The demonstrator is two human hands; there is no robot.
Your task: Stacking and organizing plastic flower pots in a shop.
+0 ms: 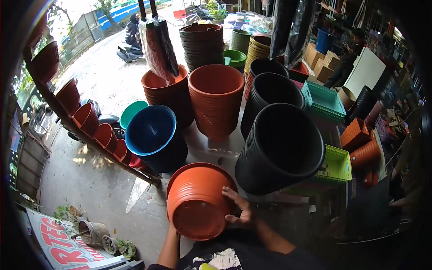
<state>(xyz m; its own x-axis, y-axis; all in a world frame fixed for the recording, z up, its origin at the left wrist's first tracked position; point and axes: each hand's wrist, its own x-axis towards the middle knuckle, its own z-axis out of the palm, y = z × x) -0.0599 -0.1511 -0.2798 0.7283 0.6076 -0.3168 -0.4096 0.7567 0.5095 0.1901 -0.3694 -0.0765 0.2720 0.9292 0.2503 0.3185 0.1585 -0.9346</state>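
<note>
An orange plastic plant pot [199, 199] is held before my chest, tilted so its underside with small holes faces me. My left hand [171, 221] grips its left side, the fingers mostly hidden by the pot. Against its right side rests my right hand [238, 209], fingers spread, thumb apart. Just beyond stand a stack of black pots [280, 152] at the right and a blue-rimmed pot or stack [152, 131] at the left. Farther back is a stack of orange pots [216, 101].
Orange pots hang on a slanted pole [101, 148] at the left. Green baskets [332, 165] stand at the right. Potted plants [94, 233] and a lettered banner [60, 243] lie lower left. Wrapped goods [157, 47] hang ahead. One person [354, 44] is back right, another [132, 32] by a scooter.
</note>
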